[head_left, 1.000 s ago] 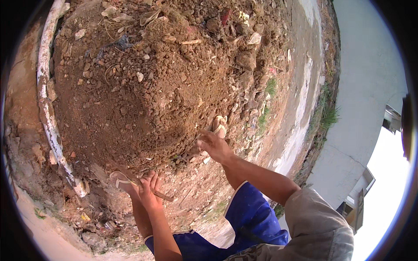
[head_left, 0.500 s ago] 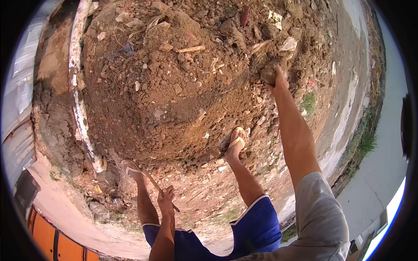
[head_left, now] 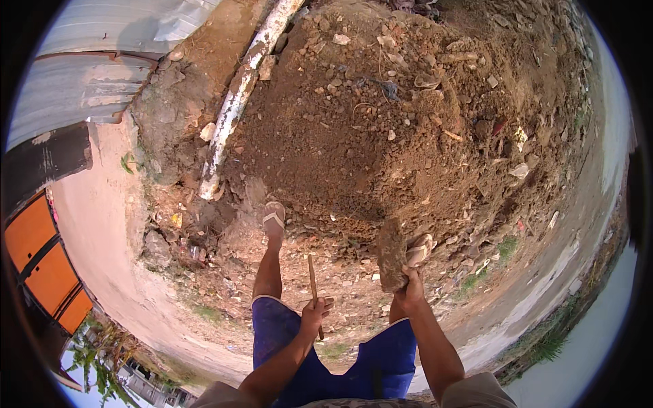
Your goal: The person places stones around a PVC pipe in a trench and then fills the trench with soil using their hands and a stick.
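In front of my right thigh, my right hand (head_left: 411,291) grips the lower end of a long, blocky chunk (head_left: 390,255) caked in brown soil; I cannot tell whether it is brick or stone. The chunk stands roughly upright and partly covers my right sandalled foot (head_left: 420,249). My left hand (head_left: 315,315) is closed round a thin wooden stick (head_left: 313,275), held nearly upright over my left knee. Beyond both hands lies a mound of loose brown earth (head_left: 326,149).
A white, dirt-stained pole (head_left: 235,102) lies along the mound's left side. Corrugated metal sheets (head_left: 95,78) stand at far left, above orange panels (head_left: 47,262). Small stones and rubble (head_left: 354,279) cover the ground by my feet. A pale wall (head_left: 578,340) runs along the right.
My right hand has drawn the soil-caked chunk off the mound's right side and back toward my body. My left hand now holds the stick more upright. The view has swung left.
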`<state>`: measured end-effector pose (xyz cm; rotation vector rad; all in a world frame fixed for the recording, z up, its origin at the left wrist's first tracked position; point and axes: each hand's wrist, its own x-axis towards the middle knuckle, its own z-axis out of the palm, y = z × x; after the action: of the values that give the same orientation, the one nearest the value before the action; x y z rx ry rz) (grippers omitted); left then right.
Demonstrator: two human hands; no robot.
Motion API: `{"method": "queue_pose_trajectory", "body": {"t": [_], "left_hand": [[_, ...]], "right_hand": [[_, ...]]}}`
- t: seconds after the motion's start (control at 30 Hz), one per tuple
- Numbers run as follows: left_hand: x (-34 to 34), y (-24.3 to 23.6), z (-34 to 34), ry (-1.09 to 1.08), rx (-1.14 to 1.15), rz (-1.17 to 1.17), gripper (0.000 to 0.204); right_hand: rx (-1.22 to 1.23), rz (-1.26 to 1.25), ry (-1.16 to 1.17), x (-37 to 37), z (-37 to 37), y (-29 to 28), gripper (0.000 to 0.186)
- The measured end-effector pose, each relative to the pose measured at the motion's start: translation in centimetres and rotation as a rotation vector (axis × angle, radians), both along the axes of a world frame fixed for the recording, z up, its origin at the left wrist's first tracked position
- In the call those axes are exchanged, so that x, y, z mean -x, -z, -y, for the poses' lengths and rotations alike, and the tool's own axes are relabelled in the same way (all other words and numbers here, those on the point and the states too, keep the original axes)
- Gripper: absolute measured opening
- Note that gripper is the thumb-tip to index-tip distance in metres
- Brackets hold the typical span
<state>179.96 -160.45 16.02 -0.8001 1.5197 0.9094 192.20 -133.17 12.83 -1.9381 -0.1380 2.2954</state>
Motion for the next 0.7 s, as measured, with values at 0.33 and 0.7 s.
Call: {"method": "queue_pose_trajectory", "body": {"t": [0.33,0.7], "left_hand": [[9.5,-2.1,4.3,-0.236,0.024,-0.146,0.038],[11.6,-1.3,4.6,-0.461,-0.05,-0.081,0.041]], "right_hand": [[-0.363,-0.475,-0.32,37.1,2.1,-7.0,0.102],[-0.162,-0.416,-0.469,55.0,4.6,0.3,0.104]]}}
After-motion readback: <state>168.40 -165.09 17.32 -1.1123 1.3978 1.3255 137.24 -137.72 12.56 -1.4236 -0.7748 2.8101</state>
